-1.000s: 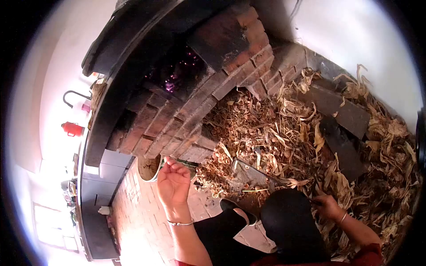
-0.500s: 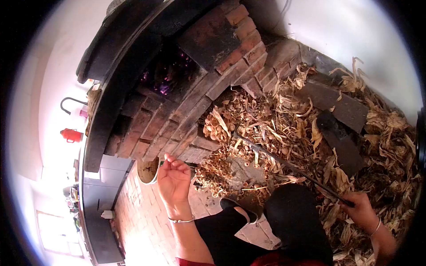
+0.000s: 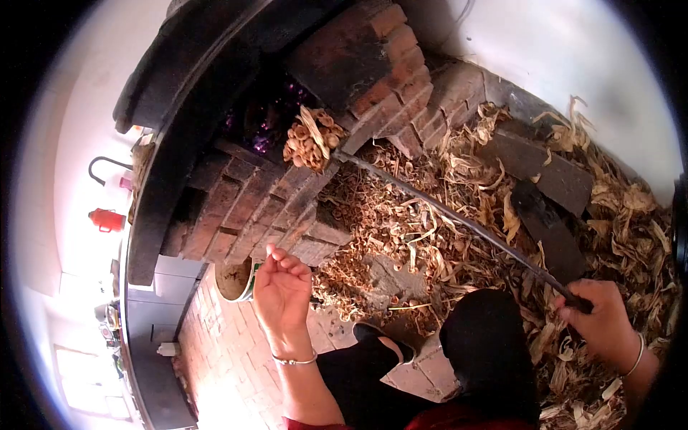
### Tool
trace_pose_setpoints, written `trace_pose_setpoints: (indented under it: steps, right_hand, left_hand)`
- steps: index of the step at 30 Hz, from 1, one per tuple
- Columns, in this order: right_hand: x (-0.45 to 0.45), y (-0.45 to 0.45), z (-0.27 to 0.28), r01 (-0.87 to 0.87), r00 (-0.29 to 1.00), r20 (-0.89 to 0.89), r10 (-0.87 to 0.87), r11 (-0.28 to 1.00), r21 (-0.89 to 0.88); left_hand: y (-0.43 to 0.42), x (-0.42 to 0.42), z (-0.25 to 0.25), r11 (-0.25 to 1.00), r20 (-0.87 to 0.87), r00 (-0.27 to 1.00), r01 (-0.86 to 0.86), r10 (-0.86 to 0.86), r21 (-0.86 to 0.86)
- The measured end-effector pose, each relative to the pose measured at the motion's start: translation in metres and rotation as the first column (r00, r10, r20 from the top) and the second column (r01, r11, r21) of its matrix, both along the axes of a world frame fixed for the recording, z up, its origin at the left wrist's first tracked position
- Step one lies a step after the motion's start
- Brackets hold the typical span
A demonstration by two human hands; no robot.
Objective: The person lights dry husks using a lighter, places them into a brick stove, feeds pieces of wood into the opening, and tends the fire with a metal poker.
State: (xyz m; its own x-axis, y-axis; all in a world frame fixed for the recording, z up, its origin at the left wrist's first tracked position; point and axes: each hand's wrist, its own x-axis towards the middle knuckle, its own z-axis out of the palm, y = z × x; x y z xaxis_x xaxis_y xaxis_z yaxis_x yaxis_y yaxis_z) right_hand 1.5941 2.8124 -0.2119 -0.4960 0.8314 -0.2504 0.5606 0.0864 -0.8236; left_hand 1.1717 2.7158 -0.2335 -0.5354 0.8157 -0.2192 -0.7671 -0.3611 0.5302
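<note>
My right hand is closed round the end of a long dark metal rod, which looks like a shovel handle. At its far end a heap of brown shells and a dry husk is lifted at the mouth of the brick stove. Inside the dark opening, embers glow purple. My left hand is raised palm up with fingers loosely curled and apart, and nothing is in it.
Dry husks and shells cover the floor at the right, around dark boards. A bucket stands below the stove. A red thermos and a grey cabinet are at the left.
My right hand has moved right, bringing the rod into full view. The loaded end has risen from the floor heap to the stove opening. My left hand has barely moved.
</note>
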Motion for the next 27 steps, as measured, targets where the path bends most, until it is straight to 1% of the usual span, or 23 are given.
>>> trace_pose_setpoints:
  steps: [2, 3, 6, 7, 9, 10, 11, 12, 13, 14, 15, 16, 17, 18, 19, 21, 23, 25, 27]
  right_hand:
    - [-0.016, 0.012, 0.014, 0.03, 0.996, 0.082, -0.018, 0.989, -0.142]
    - [-0.024, 0.016, 0.012, 0.003, 1.0, -0.025, -0.005, 0.995, -0.096]
    - [-0.052, 0.035, 0.026, -0.05, 0.999, -0.019, 0.049, 0.995, -0.084]
    - [-0.061, 0.043, 0.027, -0.137, 0.991, -0.014, 0.137, 0.991, -0.004]
    - [-0.089, 0.061, 0.025, -0.191, 0.973, -0.116, 0.198, 0.979, 0.066]
    - [-0.108, 0.074, 0.029, -0.245, 0.966, -0.052, 0.255, 0.958, 0.151]
    - [-0.131, 0.085, 0.037, -0.268, 0.96, -0.04, 0.279, 0.948, 0.172]
    - [-0.157, 0.103, 0.037, -0.329, 0.944, 0.059, 0.324, 0.915, 0.232]
    - [-0.186, 0.121, 0.038, -0.36, 0.931, 0.046, 0.361, 0.894, 0.267]
    - [-0.223, 0.137, 0.046, -0.328, 0.945, 0.067, 0.321, 0.931, 0.16]
    - [-0.254, 0.155, 0.063, -0.41, 0.911, 0.153, 0.384, 0.882, 0.231]
    - [-0.267, 0.167, 0.078, -0.43, 0.903, 0.146, 0.404, 0.854, 0.294]
    - [-0.279, 0.178, 0.09, -0.406, 0.914, 0.148, 0.379, 0.851, 0.332]
    - [-0.263, 0.167, 0.108, -0.351, 0.933, 0.074, 0.353, 0.845, 0.403]
    - [-0.242, 0.153, 0.137, -0.431, 0.899, 0.243, 0.365, 0.837, 0.338]
    - [-0.221, 0.136, 0.153, -0.499, 0.829, 0.416, 0.374, 0.83, 0.248]
    - [-0.212, 0.125, 0.146, -0.417, 0.882, 0.346, 0.32, 0.872, 0.255]
    - [-0.205, 0.117, 0.129, -0.328, 0.928, 0.262, 0.264, 0.912, 0.244]
    - [-0.199, 0.126, 0.106, -0.313, 0.944, 0.173, 0.281, 0.927, 0.206]
  left_hand:
    - [0.0, 0.001, 0.003, 1.0, 0.03, 1.0, 0.004, -0.004, 0.009]
    - [-0.001, 0.002, 0.005, 1.0, 0.059, 0.998, 0.008, -0.009, 0.019]
    - [-0.007, 0.001, 0.007, 0.998, 0.061, 0.998, 0.023, -0.026, 0.056]
    - [-0.01, 0.001, 0.009, 0.998, 0.065, 0.998, 0.017, -0.02, 0.056]
    - [-0.014, 0.0, 0.012, 0.998, 0.078, 0.997, 0.004, -0.009, 0.068]
    - [-0.017, -0.001, 0.014, 0.998, 0.084, 0.996, 0.0, -0.006, 0.067]
    - [-0.019, -0.003, 0.015, 0.996, 0.085, 0.996, 0.001, -0.009, 0.094]
    - [-0.021, -0.004, 0.016, 0.993, 0.087, 0.996, 0.004, -0.014, 0.122]
    - [-0.022, -0.004, 0.018, 0.993, 0.084, 0.996, -0.015, 0.006, 0.117]
    - [-0.023, -0.003, 0.021, 0.993, 0.088, 0.996, -0.02, 0.01, 0.114]
    - [-0.023, 0.001, 0.023, 0.993, 0.09, 0.996, -0.017, 0.007, 0.12]
    - [-0.02, 0.004, 0.024, 0.991, 0.091, 0.996, -0.006, -0.007, 0.133]
    - [-0.019, 0.005, 0.026, 0.991, 0.099, 0.995, 0.0, -0.013, 0.135]
    - [-0.023, 0.008, 0.029, 0.993, 0.129, 0.992, -0.01, -0.006, 0.121]
    - [-0.024, 0.007, 0.03, 0.992, 0.151, 0.988, -0.013, -0.006, 0.123]
    - [-0.029, 0.0, 0.026, 0.993, 0.163, 0.986, -0.039, 0.019, 0.116]
    - [-0.027, -0.001, 0.023, 0.992, 0.156, 0.987, -0.057, 0.039, 0.109]
    - [-0.023, 0.002, 0.023, 0.994, 0.154, 0.988, -0.005, -0.012, 0.11]
    - [-0.022, 0.007, 0.024, 0.993, 0.135, 0.99, 0.02, -0.036, 0.113]
